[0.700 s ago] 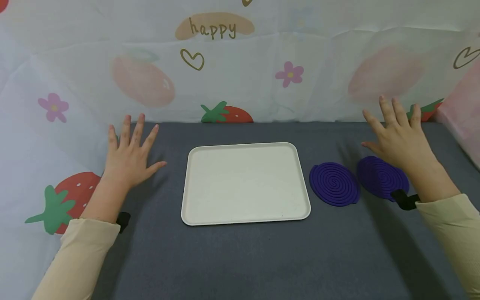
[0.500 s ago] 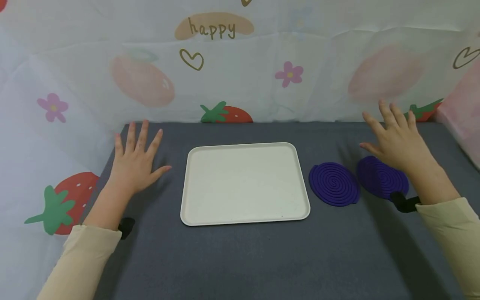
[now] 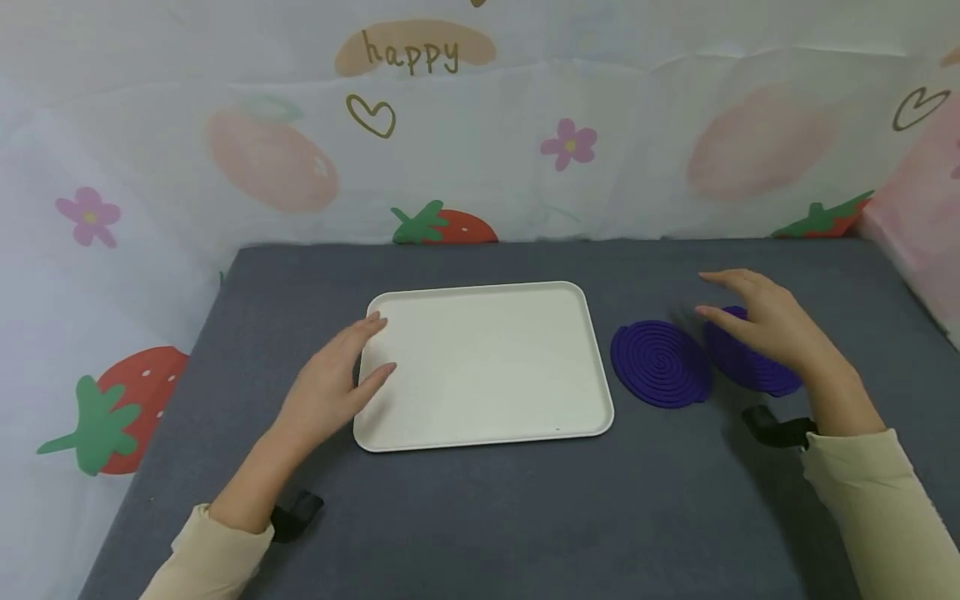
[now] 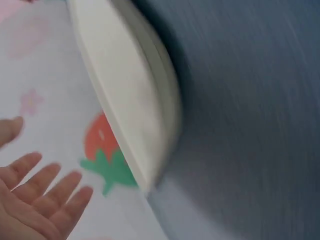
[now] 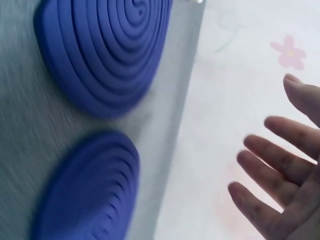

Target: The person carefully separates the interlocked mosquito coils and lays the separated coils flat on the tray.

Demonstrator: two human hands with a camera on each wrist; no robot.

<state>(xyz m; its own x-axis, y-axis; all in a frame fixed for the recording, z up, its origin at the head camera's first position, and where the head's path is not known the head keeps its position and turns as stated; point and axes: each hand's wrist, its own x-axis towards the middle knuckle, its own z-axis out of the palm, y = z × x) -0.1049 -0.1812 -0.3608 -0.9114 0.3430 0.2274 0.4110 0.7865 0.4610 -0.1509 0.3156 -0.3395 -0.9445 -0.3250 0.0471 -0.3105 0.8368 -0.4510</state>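
Observation:
A shallow cream tray [image 3: 487, 358] with rounded corners lies on the dark grey cloth. My left hand [image 3: 326, 387] hovers at its left edge, fingertips and thumb overlapping the rim in the head view, holding nothing. To the right of the tray lie two purple spiral coasters, a left coaster [image 3: 660, 364] and a right coaster [image 3: 750, 358]. My right hand [image 3: 776, 321] is above the right coaster and partly covers it, thumb apart from the fingers, nothing held. In the right wrist view the fingers [image 5: 270, 170] are spread and relaxed.
The dark grey cloth [image 3: 480, 517] covers the table. Behind it hangs a white curtain [image 3: 630, 125] printed with fruit, flowers and the word happy. Pink fabric [image 3: 918, 208] borders the right side. A black strap mount [image 3: 296, 517] sits at the left wrist.
My left hand has come in rightward and down from the table's left side to the tray's edge. The right hand has lowered toward the coasters, its fingers turning left and less spread.

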